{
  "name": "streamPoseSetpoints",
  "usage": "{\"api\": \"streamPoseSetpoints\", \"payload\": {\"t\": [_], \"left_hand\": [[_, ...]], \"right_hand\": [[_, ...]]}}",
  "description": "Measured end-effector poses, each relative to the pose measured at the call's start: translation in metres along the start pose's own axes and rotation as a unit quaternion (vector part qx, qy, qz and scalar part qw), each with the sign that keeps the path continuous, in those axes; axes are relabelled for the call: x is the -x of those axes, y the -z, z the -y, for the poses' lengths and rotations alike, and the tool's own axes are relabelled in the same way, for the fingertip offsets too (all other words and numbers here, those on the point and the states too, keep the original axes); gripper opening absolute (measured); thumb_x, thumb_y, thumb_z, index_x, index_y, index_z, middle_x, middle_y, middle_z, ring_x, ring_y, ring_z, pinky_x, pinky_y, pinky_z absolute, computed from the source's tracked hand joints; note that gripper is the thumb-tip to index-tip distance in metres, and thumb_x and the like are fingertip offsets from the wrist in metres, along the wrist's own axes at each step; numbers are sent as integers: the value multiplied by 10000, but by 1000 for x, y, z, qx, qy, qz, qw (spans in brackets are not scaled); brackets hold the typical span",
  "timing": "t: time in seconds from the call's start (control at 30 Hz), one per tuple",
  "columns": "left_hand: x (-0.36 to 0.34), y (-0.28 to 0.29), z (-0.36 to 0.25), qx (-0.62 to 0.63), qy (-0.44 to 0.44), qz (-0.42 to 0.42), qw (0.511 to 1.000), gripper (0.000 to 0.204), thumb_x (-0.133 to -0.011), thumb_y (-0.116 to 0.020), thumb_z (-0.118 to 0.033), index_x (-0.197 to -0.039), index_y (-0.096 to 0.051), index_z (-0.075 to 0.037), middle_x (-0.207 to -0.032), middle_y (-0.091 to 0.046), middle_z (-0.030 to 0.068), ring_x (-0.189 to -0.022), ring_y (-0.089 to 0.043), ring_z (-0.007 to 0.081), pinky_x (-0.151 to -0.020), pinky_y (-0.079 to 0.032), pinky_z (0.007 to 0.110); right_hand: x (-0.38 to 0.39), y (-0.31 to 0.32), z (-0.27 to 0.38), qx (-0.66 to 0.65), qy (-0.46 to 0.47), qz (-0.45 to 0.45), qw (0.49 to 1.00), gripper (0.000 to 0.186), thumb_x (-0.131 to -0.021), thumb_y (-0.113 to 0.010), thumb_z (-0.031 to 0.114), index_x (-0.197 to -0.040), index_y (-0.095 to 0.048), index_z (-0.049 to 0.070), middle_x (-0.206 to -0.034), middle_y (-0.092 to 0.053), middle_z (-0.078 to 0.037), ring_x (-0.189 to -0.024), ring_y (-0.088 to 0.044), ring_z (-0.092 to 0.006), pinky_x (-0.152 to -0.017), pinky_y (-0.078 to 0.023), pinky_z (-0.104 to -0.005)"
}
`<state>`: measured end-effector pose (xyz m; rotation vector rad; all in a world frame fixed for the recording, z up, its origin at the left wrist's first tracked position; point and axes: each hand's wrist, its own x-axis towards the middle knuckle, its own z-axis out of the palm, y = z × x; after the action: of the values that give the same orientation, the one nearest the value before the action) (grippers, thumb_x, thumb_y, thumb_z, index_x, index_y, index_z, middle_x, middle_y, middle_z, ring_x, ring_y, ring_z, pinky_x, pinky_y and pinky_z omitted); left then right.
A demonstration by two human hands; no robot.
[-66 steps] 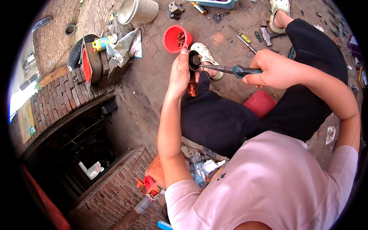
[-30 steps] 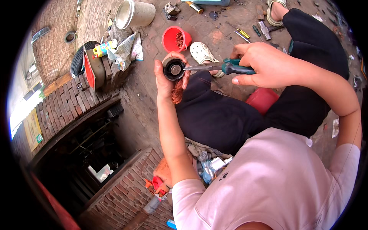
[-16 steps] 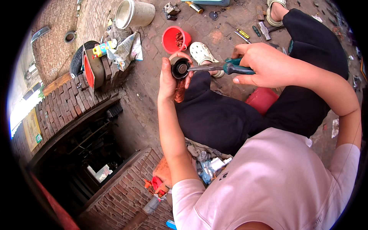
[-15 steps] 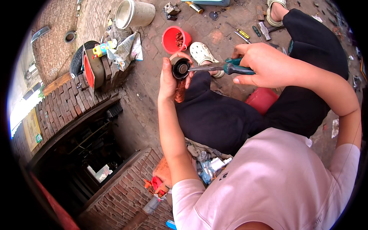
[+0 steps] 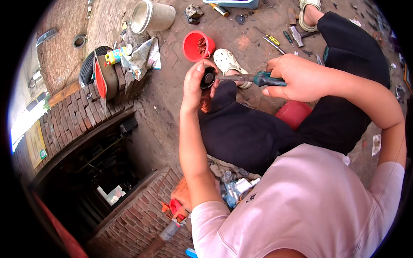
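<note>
My left hand [image 5: 192, 88] is wrapped round a small cylindrical part with a black round cup-like end [image 5: 208, 78] and a rounded metal centre. A bundle of copper wire [image 5: 206, 103] hangs down below it. My right hand [image 5: 297, 77] grips long-nose pliers [image 5: 267, 79] with dark green handles, held level. Their jaws point left and reach the right side of the black end, by my left fingertips; whether they pinch anything there is too small to tell.
Beyond my hands stands a red bucket [image 5: 187, 48] with copper scraps inside. A pale bucket [image 5: 161, 17] stands at the far left. A hammer [image 5: 296, 36] and screwdrivers [image 5: 287, 36] lie on the ground at the right. A red seat [image 5: 294, 112] shows between my legs.
The plier handles have come together in my right hand. My left hand has turned the part slightly and moved a little right, and the plier tips have shifted to its right side.
</note>
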<state>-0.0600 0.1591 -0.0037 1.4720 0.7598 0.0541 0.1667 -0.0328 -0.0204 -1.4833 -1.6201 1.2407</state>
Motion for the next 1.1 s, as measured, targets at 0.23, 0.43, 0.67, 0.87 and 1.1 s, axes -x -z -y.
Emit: {"api": "streamPoseSetpoints", "payload": {"t": [0.23,0.43,0.67,0.87,1.1], "left_hand": [[-7,24,9,42,-13,-220,974,508,-990,-396,-497,-920,-541,-16,-633,-562,111,-411,-473,161,-396,-379,267],[-12,30,20,-80,-55,-236,967,451,-1015,-418,-452,-941,-525,-21,-660,-585,91,-434,-490,133,-415,-389,249],[29,100,51,-36,-56,-262,963,469,-1010,-395,-490,-928,-507,-42,-644,-541,75,-449,-481,135,-421,-383,249],[89,150,115,220,-51,-395,890,611,-980,-293,-638,-919,-542,-83,-632,-532,86,-388,-448,196,-341,-351,274],[57,140,78,208,-129,-231,942,659,-977,-256,-669,-995,-524,-67,-699,-539,102,-402,-453,184,-379,-361,272]], "right_hand": [[0,0,10,-16,7,-4,1000,449,-900,-631,333,-728,-626,-82,-571,-566,-211,-535,-587,-336,-556,-471,-428],[-3,2,9,-3,-2,-4,1000,469,-901,-630,344,-684,-617,-71,-549,-571,-189,-516,-590,-306,-547,-476,-402],[21,54,4,-136,-64,3,989,358,-921,-612,244,-691,-590,-29,-671,-567,-50,-607,-570,-135,-598,-446,-270],[38,109,-15,-47,-22,-164,985,505,-1006,-453,479,-823,-561,21,-749,-627,-157,-643,-587,-244,-717,-529,-378],[-5,61,-9,82,-93,-164,979,366,-899,-635,249,-657,-583,-20,-854,-579,-91,-684,-530,-198,-650,-420,-329]]}}
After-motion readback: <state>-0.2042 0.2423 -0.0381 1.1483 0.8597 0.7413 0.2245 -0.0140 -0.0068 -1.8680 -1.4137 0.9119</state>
